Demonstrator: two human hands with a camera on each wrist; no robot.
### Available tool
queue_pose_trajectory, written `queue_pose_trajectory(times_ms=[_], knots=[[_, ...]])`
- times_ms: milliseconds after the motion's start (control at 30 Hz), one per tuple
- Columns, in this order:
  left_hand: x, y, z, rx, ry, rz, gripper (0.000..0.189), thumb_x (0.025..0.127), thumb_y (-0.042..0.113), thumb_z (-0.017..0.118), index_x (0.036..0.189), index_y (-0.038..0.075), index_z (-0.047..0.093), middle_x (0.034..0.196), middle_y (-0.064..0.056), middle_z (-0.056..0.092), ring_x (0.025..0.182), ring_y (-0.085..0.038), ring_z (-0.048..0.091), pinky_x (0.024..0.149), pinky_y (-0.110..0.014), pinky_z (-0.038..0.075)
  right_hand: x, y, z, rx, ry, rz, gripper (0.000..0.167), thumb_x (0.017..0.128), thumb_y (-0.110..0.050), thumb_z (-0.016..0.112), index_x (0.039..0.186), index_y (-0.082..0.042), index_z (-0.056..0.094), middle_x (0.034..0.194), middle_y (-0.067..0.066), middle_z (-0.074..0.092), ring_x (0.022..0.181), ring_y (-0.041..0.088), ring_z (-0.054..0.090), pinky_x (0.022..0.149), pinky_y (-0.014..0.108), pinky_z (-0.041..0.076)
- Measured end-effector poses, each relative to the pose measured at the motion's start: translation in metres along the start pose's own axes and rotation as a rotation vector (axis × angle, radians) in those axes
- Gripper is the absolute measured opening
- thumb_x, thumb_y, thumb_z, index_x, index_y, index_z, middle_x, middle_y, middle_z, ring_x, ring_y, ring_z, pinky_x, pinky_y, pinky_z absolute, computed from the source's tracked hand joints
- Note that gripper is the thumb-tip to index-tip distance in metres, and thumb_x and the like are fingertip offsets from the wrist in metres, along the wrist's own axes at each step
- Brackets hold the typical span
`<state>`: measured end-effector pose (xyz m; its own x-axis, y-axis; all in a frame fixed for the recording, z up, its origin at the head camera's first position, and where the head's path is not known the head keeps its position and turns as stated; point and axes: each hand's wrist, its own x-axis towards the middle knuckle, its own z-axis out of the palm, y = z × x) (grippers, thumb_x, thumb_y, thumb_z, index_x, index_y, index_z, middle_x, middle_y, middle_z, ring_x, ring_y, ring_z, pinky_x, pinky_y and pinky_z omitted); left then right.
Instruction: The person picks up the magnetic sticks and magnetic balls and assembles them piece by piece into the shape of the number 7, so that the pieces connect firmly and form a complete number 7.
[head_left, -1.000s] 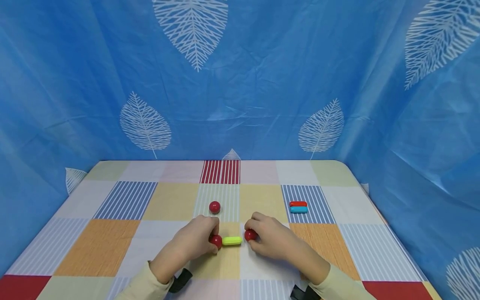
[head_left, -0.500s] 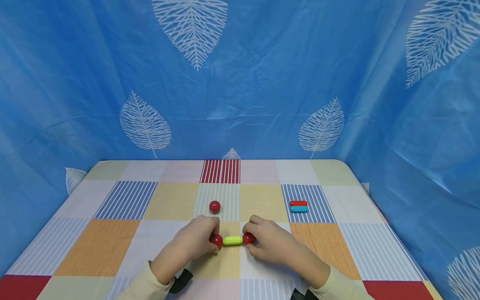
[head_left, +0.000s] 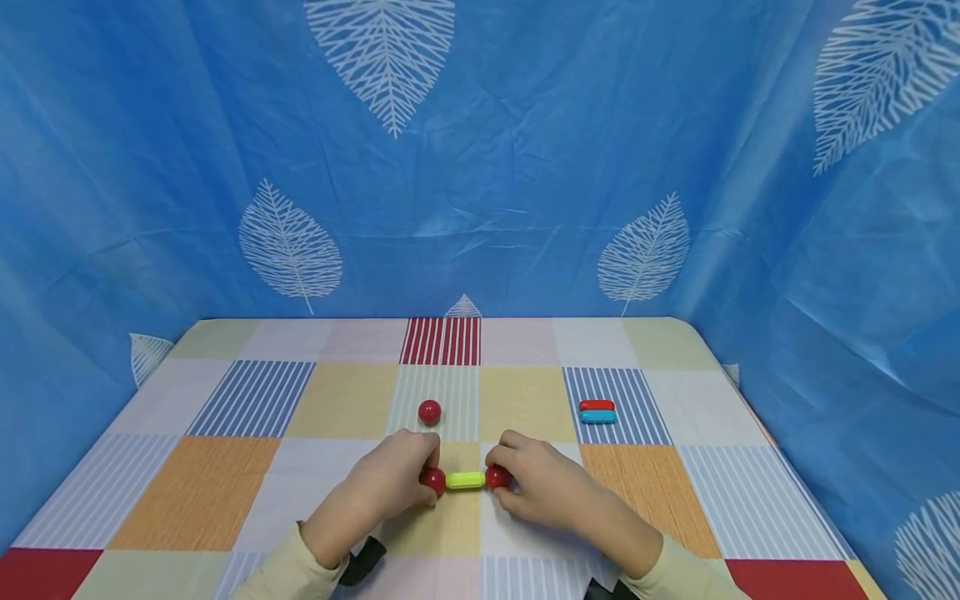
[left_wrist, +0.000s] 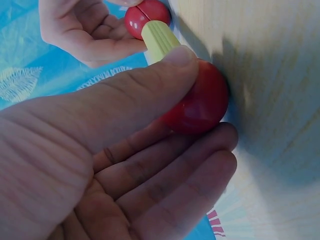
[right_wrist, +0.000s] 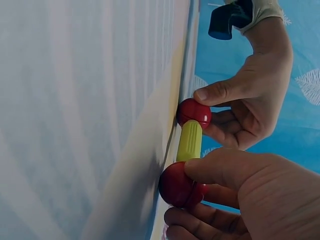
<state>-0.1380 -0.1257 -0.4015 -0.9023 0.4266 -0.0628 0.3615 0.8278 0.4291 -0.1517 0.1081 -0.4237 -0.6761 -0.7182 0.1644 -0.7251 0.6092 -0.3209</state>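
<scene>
A yellow-green ribbed rod [head_left: 465, 480] lies crosswise between two glossy red balls, joined end to end in a row just over the tablecloth. My left hand [head_left: 393, 468] pinches the left red ball [left_wrist: 204, 100] between thumb and fingers. On the other end, my right hand [head_left: 542, 479] grips the right red ball [right_wrist: 176, 184], thumb on its near side. Both wrist views show the rod's ends meeting the balls. A third red ball [head_left: 430, 412] sits by itself beyond my left hand.
Red and light-blue rods [head_left: 597, 412] lie side by side at the right of the checkered tablecloth [head_left: 341, 400]. A blue curtain [head_left: 480, 167] with white leaf prints hangs behind and along both sides of the table.
My right hand has moved slightly left with its red ball, closing the gap to the rod's right end. The left hand has stayed almost still.
</scene>
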Motion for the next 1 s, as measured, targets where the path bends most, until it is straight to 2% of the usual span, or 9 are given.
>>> queue_pose_trajectory(times_ms=[200, 400, 567, 733, 1000], knots=[[0.001, 0.002, 0.0, 0.018, -0.001, -0.005, 0.039, 0.063, 0.01, 0.091, 0.076, 0.013, 0.054, 0.065, 0.005, 0.053, 0.059, -0.01, 0.046, 0.054, -0.028, 0.041, -0.005, 0.004, -0.006, 0.022, 0.036, 0.022, 0.021, 0.084, -0.02, 0.071, 0.104, -0.013, 0.067, 0.095, -0.006, 0.058, 0.077, 0.007, 0.053, 0.07, 0.023, 0.048], [0.001, 0.002, 0.0, 0.041, 0.002, -0.013, 0.039, 0.063, 0.011, 0.091, 0.076, 0.013, 0.054, 0.065, 0.006, 0.052, 0.059, -0.01, 0.046, 0.055, -0.027, 0.041, -0.011, 0.019, -0.015, -0.016, 0.097, 0.044, 0.018, 0.084, -0.013, 0.069, 0.102, -0.011, 0.068, 0.096, -0.003, 0.062, 0.079, 0.009, 0.056, 0.072, 0.026, 0.051], [0.001, 0.003, 0.001, 0.043, -0.005, -0.02, 0.039, 0.064, 0.01, 0.091, 0.076, 0.013, 0.054, 0.065, 0.006, 0.052, 0.058, -0.011, 0.046, 0.055, -0.027, 0.041, -0.018, 0.038, -0.022, -0.106, 0.155, 0.121, 0.021, 0.08, -0.007, 0.072, 0.1, -0.009, 0.069, 0.095, -0.002, 0.063, 0.08, 0.009, 0.058, 0.07, 0.028, 0.052], [0.001, 0.003, 0.001, 0.049, -0.013, -0.026, 0.038, 0.064, 0.011, 0.091, 0.076, 0.013, 0.054, 0.065, 0.006, 0.052, 0.058, -0.011, 0.046, 0.055, -0.027, 0.041, -0.024, 0.057, -0.025, -0.136, 0.205, 0.209, 0.023, 0.076, -0.001, 0.073, 0.098, -0.006, 0.069, 0.094, 0.002, 0.064, 0.085, 0.015, 0.061, 0.07, 0.033, 0.052], [0.0, 0.005, 0.001, 0.054, -0.021, -0.026, 0.037, 0.065, 0.011, 0.09, 0.076, 0.013, 0.054, 0.065, 0.006, 0.052, 0.059, -0.011, 0.047, 0.056, -0.027, 0.041, -0.032, 0.083, -0.027, -0.165, 0.27, 0.264, 0.022, 0.075, 0.005, 0.073, 0.095, -0.003, 0.069, 0.089, 0.006, 0.063, 0.08, 0.02, 0.06, 0.067, 0.034, 0.051]])
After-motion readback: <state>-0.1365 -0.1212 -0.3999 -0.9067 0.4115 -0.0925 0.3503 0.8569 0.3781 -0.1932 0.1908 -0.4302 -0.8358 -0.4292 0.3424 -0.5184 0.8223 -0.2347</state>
